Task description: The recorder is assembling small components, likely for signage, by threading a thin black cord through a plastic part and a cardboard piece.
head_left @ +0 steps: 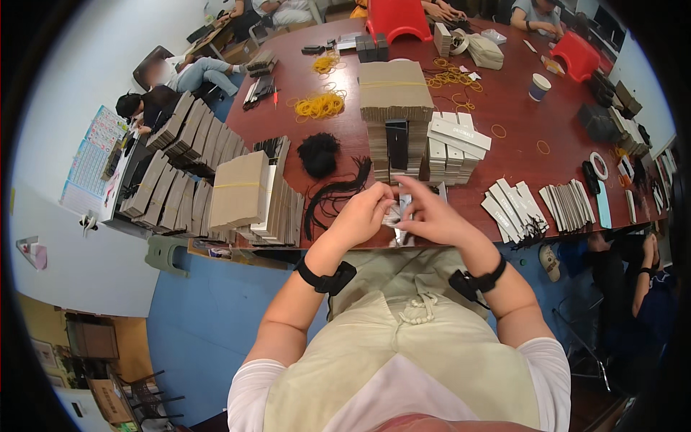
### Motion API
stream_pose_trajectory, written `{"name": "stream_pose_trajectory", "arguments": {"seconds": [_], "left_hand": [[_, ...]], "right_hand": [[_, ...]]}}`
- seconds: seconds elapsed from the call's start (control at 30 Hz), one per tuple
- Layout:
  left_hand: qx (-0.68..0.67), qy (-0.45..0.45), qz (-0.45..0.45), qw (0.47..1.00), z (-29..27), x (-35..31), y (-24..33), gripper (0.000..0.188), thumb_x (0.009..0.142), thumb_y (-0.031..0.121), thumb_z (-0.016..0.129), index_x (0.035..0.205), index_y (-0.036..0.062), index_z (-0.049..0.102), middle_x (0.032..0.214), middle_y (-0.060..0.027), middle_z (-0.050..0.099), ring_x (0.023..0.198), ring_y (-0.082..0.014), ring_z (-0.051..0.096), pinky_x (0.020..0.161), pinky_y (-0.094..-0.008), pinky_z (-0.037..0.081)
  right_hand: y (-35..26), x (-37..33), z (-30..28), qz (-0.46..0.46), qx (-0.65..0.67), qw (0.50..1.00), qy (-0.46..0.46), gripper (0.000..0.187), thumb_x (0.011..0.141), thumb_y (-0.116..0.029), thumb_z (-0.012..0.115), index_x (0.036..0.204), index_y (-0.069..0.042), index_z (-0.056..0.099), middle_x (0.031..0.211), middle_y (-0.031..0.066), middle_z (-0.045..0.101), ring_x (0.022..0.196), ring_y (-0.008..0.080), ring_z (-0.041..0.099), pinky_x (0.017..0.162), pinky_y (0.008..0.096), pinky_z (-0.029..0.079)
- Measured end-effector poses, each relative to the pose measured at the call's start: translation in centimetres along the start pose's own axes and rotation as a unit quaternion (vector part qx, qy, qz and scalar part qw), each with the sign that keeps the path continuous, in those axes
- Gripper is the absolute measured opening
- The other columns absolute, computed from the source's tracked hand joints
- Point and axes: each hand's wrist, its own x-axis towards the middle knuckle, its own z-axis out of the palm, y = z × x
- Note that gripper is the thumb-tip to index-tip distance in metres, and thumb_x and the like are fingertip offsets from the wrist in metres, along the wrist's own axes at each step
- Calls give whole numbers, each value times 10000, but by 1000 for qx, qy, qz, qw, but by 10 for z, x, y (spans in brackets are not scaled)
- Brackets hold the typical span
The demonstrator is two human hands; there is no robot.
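At the table's front edge, my left hand [366, 213] has its fingers curled into a pinch; what they hold is too small to make out. Facing it, my right hand [434, 216] has its index finger stretched out and its thumb apart. Between them lies a small pale, partly shiny piece [393, 215], mostly hidden by the fingers. Loose black cords [337, 199] spread left of my left hand, with a fluffy black bundle [319, 154] behind. Beyond the hands rises a stack of brown card pieces [394, 86]; white printed strips [458, 135] are piled beside it.
Banded card stacks [239, 191] crowd the left. White tags with black cords [515, 210] and a row of strips [567, 205] lie right. Yellow rubber bands [319, 106], a paper cup [539, 87] and red stools [398, 20] are farther back. Other people sit around.
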Motion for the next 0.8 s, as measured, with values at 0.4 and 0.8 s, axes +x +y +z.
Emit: {"name": "stream_pose_trajectory", "arguments": {"seconds": [0.4,0.8], "left_hand": [[-329,68,-153,929,-36,-20,-41,64,899,117,566,948,88,536,677,37,526,558,-27,432,469,-180,314],[-731,12,-29,681,-50,-29,-48,220,889,57,524,1101,8,559,1041,-159,627,979,-250,600,832,-338,497]], "right_hand": [[37,0,-46,6,462,885,61,112,925,-138,512,993,-67,565,755,53,615,503,92,465,472,221,360],[38,-14,-57,-69,584,789,175,264,880,-84,485,1132,-42,550,1102,78,634,730,161,524,608,278,422]]}}
